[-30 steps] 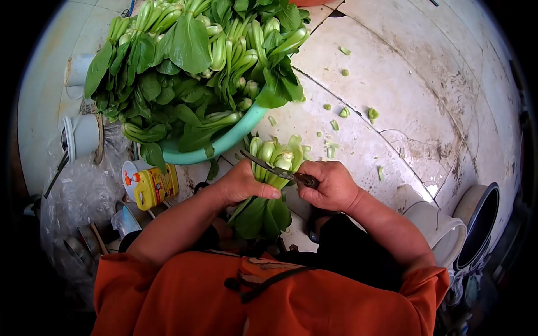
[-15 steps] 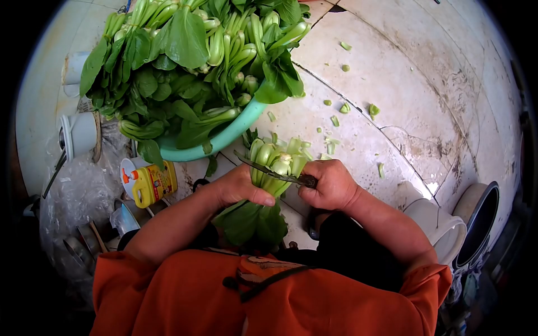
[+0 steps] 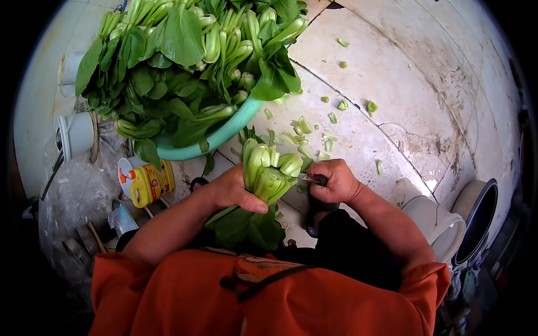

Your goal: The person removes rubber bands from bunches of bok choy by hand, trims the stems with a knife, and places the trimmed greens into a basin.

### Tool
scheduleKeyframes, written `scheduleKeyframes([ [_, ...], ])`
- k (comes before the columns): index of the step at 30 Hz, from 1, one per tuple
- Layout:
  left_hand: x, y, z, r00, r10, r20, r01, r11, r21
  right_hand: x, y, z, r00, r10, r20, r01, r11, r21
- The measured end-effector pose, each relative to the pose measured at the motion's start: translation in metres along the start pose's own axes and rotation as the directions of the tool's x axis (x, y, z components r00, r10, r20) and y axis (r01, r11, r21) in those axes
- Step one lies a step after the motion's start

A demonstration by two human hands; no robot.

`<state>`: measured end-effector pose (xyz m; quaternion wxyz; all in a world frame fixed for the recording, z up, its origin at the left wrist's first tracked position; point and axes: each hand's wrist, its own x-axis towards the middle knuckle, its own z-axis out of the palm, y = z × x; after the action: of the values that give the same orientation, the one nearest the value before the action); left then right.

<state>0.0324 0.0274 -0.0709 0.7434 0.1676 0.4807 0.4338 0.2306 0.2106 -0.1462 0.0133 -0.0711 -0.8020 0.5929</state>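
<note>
The bok choy [image 3: 260, 173] is in the left hand [image 3: 232, 189], whose grip is clamped around it; just beside, the right hand [image 3: 336, 182] has its grip closed on a knife [image 3: 320, 179]. Beyond, trimmings [image 3: 372, 106] and a heaped basin [image 3: 235, 125] rest on the floor [image 3: 403, 73].

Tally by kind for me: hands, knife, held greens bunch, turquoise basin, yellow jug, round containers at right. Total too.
Hands: 2 (left hand, right hand)
Knife: 1
Held greens bunch: 1
Turquoise basin: 1
Yellow jug: 1
Round containers at right: 2 (white bucket, dark-lined tub)
Total: 8
</note>
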Motion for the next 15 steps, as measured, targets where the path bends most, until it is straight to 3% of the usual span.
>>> scheduleKeyframes([
  [4, 0.002, 0.005, 0.001, 0.997, -0.069, 0.038, 0.069, 0.997, 0.022, 0.004, -0.001, 0.006, 0.999, -0.035, 0.029, 0.034, 0.999, 0.031],
  [9, 0.009, 0.001, 0.008, 0.993, -0.095, 0.073, 0.095, 0.996, 0.004, 0.011, -0.01, 0.008, 0.987, -0.143, -0.075, 0.143, 0.99, -0.003],
  [13, 0.014, 0.007, 0.013, 0.991, -0.065, 0.114, 0.067, 0.998, -0.007, 0.004, 0.006, 0.006, 0.988, -0.133, -0.08, 0.135, 0.991, 0.018],
  [15, 0.01, 0.016, 0.017, 0.996, -0.043, 0.082, 0.043, 0.999, -0.002, -0.003, 0.016, 0.001, 0.999, 0.006, -0.032, -0.007, 1.0, -0.029],
])
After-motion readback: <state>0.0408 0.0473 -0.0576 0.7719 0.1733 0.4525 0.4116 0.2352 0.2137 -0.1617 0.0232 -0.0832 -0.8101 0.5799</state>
